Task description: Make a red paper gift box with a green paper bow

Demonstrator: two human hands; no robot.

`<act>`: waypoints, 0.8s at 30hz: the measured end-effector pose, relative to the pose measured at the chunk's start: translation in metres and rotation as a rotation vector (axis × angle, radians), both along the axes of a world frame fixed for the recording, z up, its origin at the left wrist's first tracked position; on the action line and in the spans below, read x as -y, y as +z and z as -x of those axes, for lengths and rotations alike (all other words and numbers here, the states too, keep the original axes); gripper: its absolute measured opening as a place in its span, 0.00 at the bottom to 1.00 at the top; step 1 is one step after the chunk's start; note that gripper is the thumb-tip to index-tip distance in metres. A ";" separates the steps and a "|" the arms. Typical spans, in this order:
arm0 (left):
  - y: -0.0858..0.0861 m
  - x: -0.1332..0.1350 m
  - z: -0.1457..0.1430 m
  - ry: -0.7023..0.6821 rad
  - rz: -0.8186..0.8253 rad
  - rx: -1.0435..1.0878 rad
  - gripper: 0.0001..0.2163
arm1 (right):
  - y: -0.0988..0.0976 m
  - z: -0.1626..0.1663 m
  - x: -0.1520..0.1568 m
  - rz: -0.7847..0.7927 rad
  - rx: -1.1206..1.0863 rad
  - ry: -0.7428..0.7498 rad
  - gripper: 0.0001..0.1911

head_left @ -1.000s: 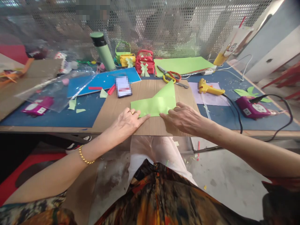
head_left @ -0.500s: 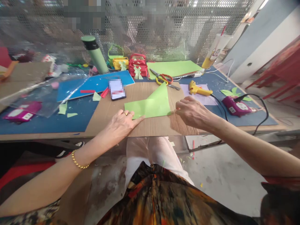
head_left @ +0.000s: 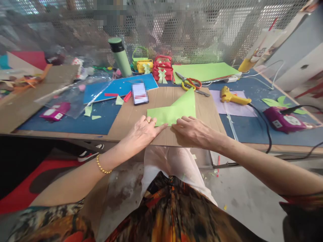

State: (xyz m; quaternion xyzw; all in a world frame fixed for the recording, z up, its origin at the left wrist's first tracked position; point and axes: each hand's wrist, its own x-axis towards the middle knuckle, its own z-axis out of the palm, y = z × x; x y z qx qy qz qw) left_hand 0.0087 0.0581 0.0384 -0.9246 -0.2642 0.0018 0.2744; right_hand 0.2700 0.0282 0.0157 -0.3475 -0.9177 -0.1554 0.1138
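Note:
A folded light green paper (head_left: 174, 111) lies on the brown cardboard (head_left: 127, 122), one pointed corner rising toward the scissors. My left hand (head_left: 144, 130) is closed at its lower left edge, with the thumb along the fold. On the lower right of the same edge, my right hand (head_left: 193, 131) presses with curled fingers, close to the left thumb. Red and yellow handled scissors (head_left: 189, 84) rest just behind the paper. A phone (head_left: 140, 93) lies behind my left hand. The undersides of both hands' fingers are hidden.
A yellow glue gun (head_left: 233, 98) rests on lilac paper at right, near a purple power box (head_left: 284, 119). Behind are a green bottle (head_left: 121, 58), small paper bags (head_left: 162, 69), green sheets (head_left: 209, 71) and a drink cup (head_left: 259, 47). Another purple box (head_left: 56, 111) sits left.
My right hand has moved left from beside the paper's right corner onto its lower edge, near my left thumb. My left hand stays on the paper. The view has shifted slightly.

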 end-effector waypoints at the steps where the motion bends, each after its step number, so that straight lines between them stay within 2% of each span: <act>1: 0.001 0.002 0.002 0.002 -0.022 0.000 0.25 | 0.001 -0.001 0.000 0.006 -0.003 0.006 0.13; 9: 0.001 0.009 0.037 0.072 -0.111 -0.053 0.23 | 0.007 0.001 0.002 0.028 -0.025 -0.011 0.13; 14: 0.015 0.014 0.055 0.236 -0.136 -0.028 0.19 | 0.009 0.001 0.002 0.045 -0.018 -0.027 0.11; 16: 0.018 0.020 0.047 0.261 -0.146 0.036 0.17 | 0.010 0.001 0.002 0.072 -0.014 -0.024 0.10; 18: 0.014 0.024 0.029 0.171 -0.114 0.153 0.14 | 0.011 0.000 0.001 0.102 0.001 -0.017 0.09; 20: 0.004 0.024 0.006 -0.015 -0.032 0.245 0.13 | 0.010 -0.001 -0.001 0.128 0.021 -0.011 0.10; 22: -0.008 0.020 -0.015 -0.086 0.036 0.268 0.14 | 0.009 -0.002 -0.003 0.150 0.025 -0.031 0.11; 24: -0.019 0.014 -0.025 -0.087 0.070 0.282 0.16 | 0.007 0.000 -0.003 0.176 0.016 -0.058 0.11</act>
